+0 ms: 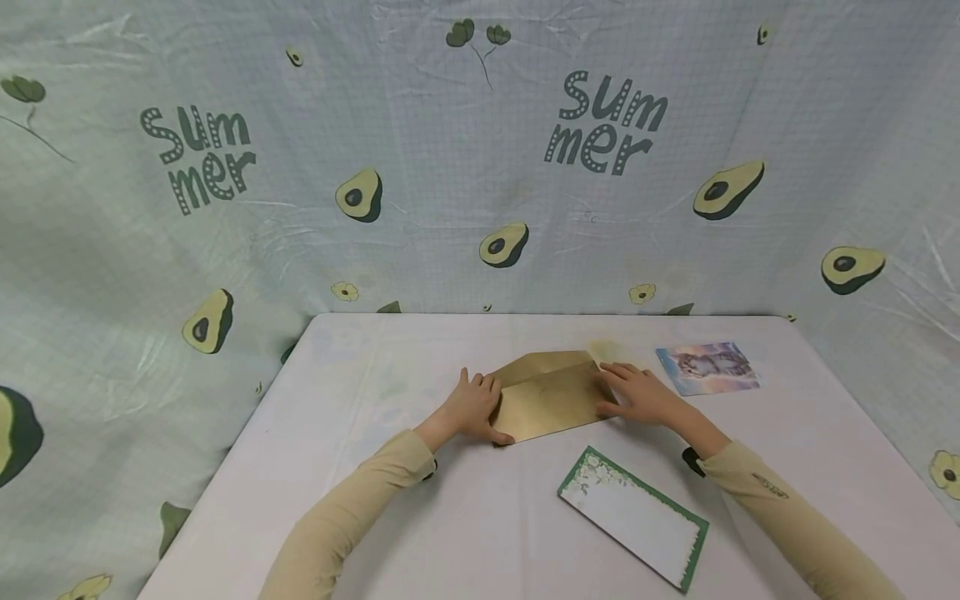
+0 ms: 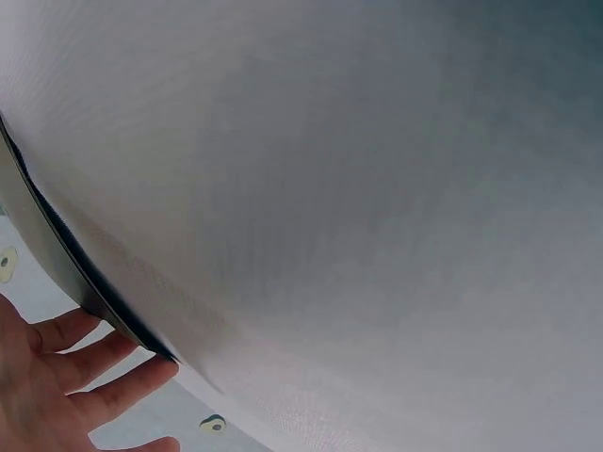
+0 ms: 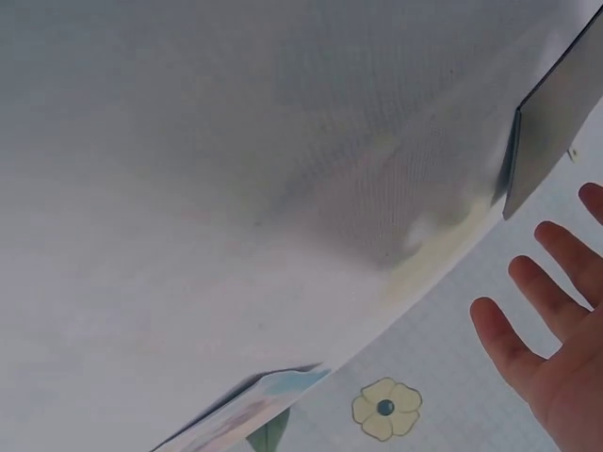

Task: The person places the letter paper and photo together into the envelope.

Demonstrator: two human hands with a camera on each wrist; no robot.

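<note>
A gold envelope [image 1: 551,400] lies on the white table, its pointed flap folded up along the far side. My left hand [image 1: 474,407] rests at the envelope's left edge, thumb stretched out by the near corner. In the left wrist view, the fingertips [image 2: 165,367] of that hand touch the envelope's edge [image 2: 71,268]. At the other end is my right hand [image 1: 639,395], its fingers around the right edge in the head view. From the right wrist, its fingers [image 3: 546,292] look spread and fairly straight, beside the envelope's corner [image 3: 551,132].
Nearer the front lies a white card [image 1: 633,518] with a green floral border. A glossy picture card [image 1: 708,368] sits at the back right of the table [image 1: 360,367]. Behind the table hangs a cloth [image 1: 420,125] printed with avocados.
</note>
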